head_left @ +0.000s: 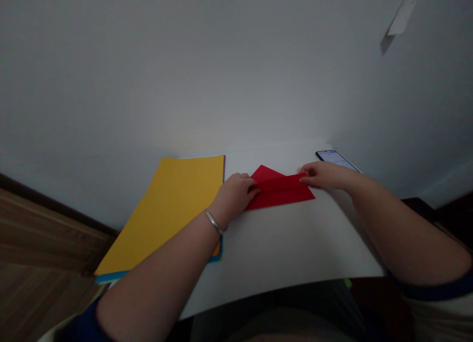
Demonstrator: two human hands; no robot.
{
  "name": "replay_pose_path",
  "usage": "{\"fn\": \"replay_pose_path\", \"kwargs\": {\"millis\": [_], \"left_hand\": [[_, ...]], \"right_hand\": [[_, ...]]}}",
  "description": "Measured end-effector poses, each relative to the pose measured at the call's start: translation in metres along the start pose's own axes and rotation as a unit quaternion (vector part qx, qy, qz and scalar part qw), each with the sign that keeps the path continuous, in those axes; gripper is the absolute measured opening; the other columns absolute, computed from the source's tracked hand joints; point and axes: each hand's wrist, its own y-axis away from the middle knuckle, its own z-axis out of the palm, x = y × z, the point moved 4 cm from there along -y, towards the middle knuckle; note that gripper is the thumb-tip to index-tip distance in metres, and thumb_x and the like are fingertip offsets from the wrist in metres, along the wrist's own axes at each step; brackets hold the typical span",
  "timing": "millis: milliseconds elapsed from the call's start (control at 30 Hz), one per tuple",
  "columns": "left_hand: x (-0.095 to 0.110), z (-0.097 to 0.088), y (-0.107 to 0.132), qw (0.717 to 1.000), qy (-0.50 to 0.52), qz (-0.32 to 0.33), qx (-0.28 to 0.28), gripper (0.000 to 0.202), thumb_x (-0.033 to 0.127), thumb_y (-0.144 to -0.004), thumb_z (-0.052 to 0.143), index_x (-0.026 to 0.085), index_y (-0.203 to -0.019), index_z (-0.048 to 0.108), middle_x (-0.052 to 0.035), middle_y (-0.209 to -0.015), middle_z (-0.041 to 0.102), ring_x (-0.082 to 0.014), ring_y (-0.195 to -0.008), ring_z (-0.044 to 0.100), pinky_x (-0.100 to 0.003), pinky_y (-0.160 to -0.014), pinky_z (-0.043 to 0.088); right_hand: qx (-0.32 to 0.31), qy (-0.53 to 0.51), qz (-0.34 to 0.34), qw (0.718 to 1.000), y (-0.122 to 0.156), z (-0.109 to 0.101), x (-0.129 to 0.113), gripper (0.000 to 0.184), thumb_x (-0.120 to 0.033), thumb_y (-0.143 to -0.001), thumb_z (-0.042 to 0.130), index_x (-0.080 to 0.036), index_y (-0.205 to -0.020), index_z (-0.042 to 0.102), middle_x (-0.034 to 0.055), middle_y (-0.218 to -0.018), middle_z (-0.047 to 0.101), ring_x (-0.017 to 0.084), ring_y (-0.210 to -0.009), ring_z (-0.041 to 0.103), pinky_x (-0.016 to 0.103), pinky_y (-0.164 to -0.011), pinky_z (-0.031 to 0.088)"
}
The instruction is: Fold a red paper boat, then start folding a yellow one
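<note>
A folded sheet of red paper (279,192) lies on the white table (288,248), one pointed flap showing behind its long upper edge. My left hand (236,194) pinches the paper's left end between thumb and fingers. At the upper right corner, my right hand (320,175) grips the paper in a pinch. The left end of the sheet is partly hidden behind my left fingers.
A stack of coloured paper (173,199) with a yellow sheet on top lies left, under my left forearm. Behind my right hand is a phone (336,158) with its screen lit. A grey wall (236,76) rises along the table's back edge.
</note>
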Motion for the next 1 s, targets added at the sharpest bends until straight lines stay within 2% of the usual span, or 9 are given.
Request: {"fn": "replay_pose_path", "kwargs": {"millis": [100,200,267,400,567,800,1000], "left_hand": [[0.001,0.001,-0.002,1.000,-0.007,0.015,0.005,0.023,0.031,-0.091,0.057,0.014,-0.085,0.071,-0.0088,-0.089,0.067,-0.0206,-0.086,0.059,-0.033,-0.080,0.048],[0.006,0.001,-0.004,0.998,-0.026,0.051,0.010,0.021,0.032,-0.091,0.057,0.016,-0.086,0.071,-0.0069,-0.089,0.068,-0.0205,-0.086,0.059,-0.032,-0.078,0.048],[0.010,0.002,-0.005,0.996,-0.035,0.075,0.012,0.020,0.032,-0.091,0.057,0.017,-0.087,0.071,-0.0057,-0.089,0.069,-0.0201,-0.086,0.059,-0.031,-0.077,0.048],[0.017,0.003,-0.008,0.994,-0.034,0.100,0.019,0.022,0.035,-0.093,0.056,0.020,-0.091,0.071,-0.0045,-0.093,0.069,-0.0195,-0.087,0.060,-0.031,-0.076,0.048],[0.020,0.002,-0.011,0.993,-0.012,0.115,0.013,0.021,0.033,-0.092,0.057,0.019,-0.089,0.072,-0.0049,-0.091,0.069,-0.0190,-0.086,0.060,-0.031,-0.081,0.048],[0.014,-0.009,-0.013,0.999,0.017,0.014,-0.039,0.017,0.029,-0.087,0.062,0.016,-0.086,0.072,-0.0069,-0.086,0.067,-0.0195,-0.081,0.060,-0.031,-0.077,0.047],[0.010,-0.014,-0.012,0.998,0.019,-0.025,-0.048,0.014,0.028,-0.084,0.063,0.016,-0.086,0.071,-0.0063,-0.087,0.066,-0.0192,-0.080,0.060,-0.029,-0.076,0.046]], "right_hand": [[0.046,0.044,-0.061,0.996,0.003,-0.003,-0.013,0.023,-0.036,-0.083,0.060,-0.022,-0.097,0.072,0.0062,-0.087,0.073,0.020,-0.074,0.064,0.030,-0.064,0.044],[0.131,0.114,-0.194,0.965,0.010,-0.004,-0.038,0.022,-0.031,-0.081,0.064,-0.022,-0.099,0.072,0.0078,-0.102,0.072,0.024,-0.096,0.061,0.035,-0.083,0.044],[0.134,0.118,-0.244,0.953,0.016,0.000,-0.054,0.021,-0.027,-0.082,0.062,-0.022,-0.100,0.071,0.0063,-0.104,0.072,0.024,-0.099,0.061,0.036,-0.088,0.044],[0.123,0.146,-0.256,0.948,0.026,0.010,-0.076,0.020,-0.023,-0.088,0.054,-0.023,-0.097,0.072,0.0047,-0.098,0.074,0.021,-0.087,0.065,0.033,-0.077,0.045],[0.157,0.171,-0.248,0.941,0.024,0.018,-0.080,0.022,-0.021,-0.090,0.051,-0.019,-0.093,0.072,0.0061,-0.094,0.074,0.020,-0.083,0.065,0.033,-0.074,0.042],[0.198,0.162,-0.253,0.933,0.016,0.020,-0.076,0.021,-0.021,-0.089,0.051,-0.019,-0.090,0.072,0.0058,-0.089,0.074,0.021,-0.079,0.061,0.035,-0.076,0.036],[0.202,0.179,-0.247,0.931,0.014,0.022,-0.076,0.021,-0.025,-0.089,0.053,-0.019,-0.082,0.071,0.0067,-0.085,0.071,0.021,-0.079,0.055,0.035,-0.074,0.033]]}}
